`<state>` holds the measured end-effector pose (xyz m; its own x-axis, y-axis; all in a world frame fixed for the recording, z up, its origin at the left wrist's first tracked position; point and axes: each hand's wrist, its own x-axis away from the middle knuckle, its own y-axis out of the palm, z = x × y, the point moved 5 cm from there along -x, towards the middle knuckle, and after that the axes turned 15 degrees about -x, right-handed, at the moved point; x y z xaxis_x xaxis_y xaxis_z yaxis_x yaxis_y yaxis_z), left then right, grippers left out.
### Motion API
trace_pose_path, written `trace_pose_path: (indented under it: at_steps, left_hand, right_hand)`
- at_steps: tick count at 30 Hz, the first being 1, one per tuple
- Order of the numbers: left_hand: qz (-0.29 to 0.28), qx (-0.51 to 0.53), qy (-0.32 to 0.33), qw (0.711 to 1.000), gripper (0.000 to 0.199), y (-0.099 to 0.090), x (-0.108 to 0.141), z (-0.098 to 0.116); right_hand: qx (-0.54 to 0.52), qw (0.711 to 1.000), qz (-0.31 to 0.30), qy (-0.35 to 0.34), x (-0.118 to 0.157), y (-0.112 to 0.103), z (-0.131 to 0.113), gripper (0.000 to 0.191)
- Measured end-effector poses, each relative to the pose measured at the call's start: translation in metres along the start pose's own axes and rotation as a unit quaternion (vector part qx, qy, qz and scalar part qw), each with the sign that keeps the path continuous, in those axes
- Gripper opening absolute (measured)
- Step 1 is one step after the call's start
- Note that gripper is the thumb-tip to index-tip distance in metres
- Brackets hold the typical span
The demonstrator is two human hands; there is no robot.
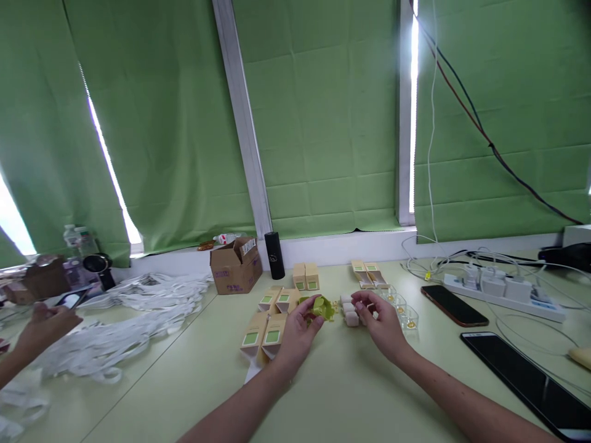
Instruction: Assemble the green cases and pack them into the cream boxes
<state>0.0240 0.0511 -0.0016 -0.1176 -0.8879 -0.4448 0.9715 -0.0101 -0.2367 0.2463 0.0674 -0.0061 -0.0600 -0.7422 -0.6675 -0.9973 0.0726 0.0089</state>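
Note:
My left hand (pixel 302 331) is closed around a yellow-green plastic piece (pixel 324 306) with an irregular, cut-out outline, and I cannot tell its exact kind. My right hand (pixel 379 323) has thumb and fingers pinched together beside a small cluster of whitish-pink blocks (pixel 351 317). Whatever those fingertips grip, if anything, is hidden. Just right of that hand stand several clear plastic containers (pixel 409 321) with gold-coloured centres. Small kraft cardboard boxes (pixel 253 335) with green label squares lie left of my left hand, partly covered by it.
Behind are more kraft boxes (pixel 306 277), open cartons (pixel 369 275), a brown carton (pixel 236 266) and a black cylinder (pixel 274 255). Phones (pixel 455 305), a tablet (pixel 526 378) and a cabled power strip (pixel 505 295) lie right. At left, another person's hand (pixel 48 326) holds a phone near white straps (pixel 124 332).

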Motion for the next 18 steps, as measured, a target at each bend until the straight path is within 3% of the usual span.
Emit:
trace_pose_path:
  at_steps: [4,8,13,18]
  left_hand:
    - [0.005,0.081,-0.036,0.996,0.066,0.002,0.0,0.0]
    - [0.003,0.11,-0.043,0.993,0.064,0.003,0.0,0.005]
    - [0.002,0.115,-0.046,0.992,0.061,0.002,0.0,0.009]
    - [0.004,0.109,-0.04,0.993,0.058,0.001,0.001,0.008]
  right_hand:
    - [0.142,0.987,-0.027,-0.065,-0.006,-0.006,-0.003,0.016]
    - [0.344,0.918,-0.158,-0.114,-0.009,0.0,-0.008,0.024]
    - [0.496,0.833,-0.229,-0.088,-0.009,0.001,0.0,0.033]
    - [0.543,0.799,-0.249,-0.07,-0.007,-0.001,0.008,0.03]
